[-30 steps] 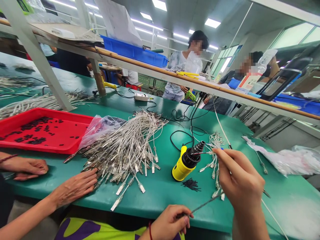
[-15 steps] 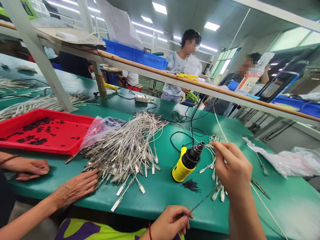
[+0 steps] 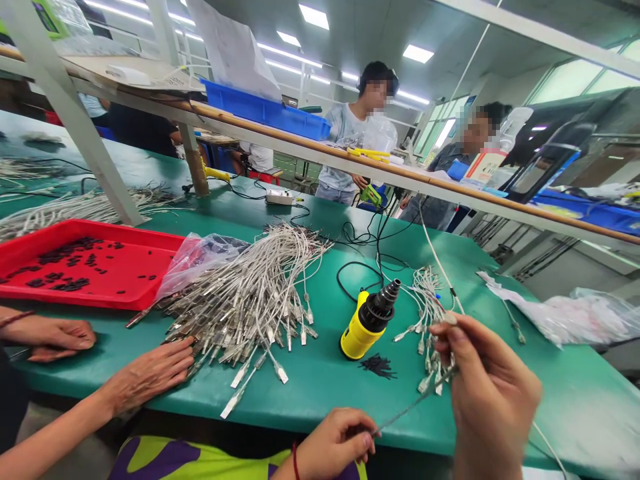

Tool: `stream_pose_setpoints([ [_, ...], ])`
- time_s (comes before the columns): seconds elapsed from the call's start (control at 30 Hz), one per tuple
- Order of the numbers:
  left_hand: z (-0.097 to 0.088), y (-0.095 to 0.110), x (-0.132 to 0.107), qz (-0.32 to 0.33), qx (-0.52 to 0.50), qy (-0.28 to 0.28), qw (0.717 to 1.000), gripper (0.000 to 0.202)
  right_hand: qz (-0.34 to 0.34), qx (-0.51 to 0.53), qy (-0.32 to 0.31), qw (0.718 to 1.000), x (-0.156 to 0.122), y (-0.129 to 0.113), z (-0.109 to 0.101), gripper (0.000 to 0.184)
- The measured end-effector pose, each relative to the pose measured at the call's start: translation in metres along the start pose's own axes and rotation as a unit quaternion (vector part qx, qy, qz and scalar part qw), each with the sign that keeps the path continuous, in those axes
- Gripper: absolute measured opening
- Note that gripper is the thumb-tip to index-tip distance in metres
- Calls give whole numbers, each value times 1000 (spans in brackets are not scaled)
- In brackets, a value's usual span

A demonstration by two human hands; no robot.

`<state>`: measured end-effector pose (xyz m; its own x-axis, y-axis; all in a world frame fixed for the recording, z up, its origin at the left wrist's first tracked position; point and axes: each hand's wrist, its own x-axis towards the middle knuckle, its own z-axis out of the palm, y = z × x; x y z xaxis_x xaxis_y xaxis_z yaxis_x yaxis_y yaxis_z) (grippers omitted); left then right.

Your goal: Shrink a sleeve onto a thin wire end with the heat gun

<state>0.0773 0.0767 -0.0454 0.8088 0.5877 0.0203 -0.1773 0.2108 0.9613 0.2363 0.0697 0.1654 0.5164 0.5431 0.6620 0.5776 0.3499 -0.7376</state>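
Observation:
My left hand (image 3: 334,445), at the table's front edge, has its fingers closed on one end of a thin grey cable (image 3: 407,407). The cable stretches up to the right, where my right hand (image 3: 493,387) pinches its other part between thumb and fingers. Left of my right hand, a yellow heat gun (image 3: 361,333) stands upright with its nozzle pointing up. Small black tubes (image 3: 379,366) lie heaped in front of it. Behind my right hand is a small bunch of white USB cables (image 3: 425,293), partly covered by the fingers.
A large pile of USB cables (image 3: 260,293) lies left of the heat gun, where a co-worker's hand (image 3: 150,373) rests. Beyond is a red tray (image 3: 145,293) with black pieces. A white cord (image 3: 434,243) hangs beside my right hand. A shelf (image 3: 300,143) crosses above the table.
My right hand has moved away from the heat gun's nozzle, down and to the right, with the cable still in it. My left hand has stayed nearly in place.

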Motion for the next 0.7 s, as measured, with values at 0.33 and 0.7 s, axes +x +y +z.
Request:
stream_pose_setpoints([
  [0.33, -3, 77, -48, 121, 175, 132, 968, 21, 372, 296, -142, 868, -102, -9, 7, 19],
  [0.7, -3, 130, -88, 325, 234, 347, 848, 27, 430, 286, -199, 833, -152, -15, 2, 12],
])
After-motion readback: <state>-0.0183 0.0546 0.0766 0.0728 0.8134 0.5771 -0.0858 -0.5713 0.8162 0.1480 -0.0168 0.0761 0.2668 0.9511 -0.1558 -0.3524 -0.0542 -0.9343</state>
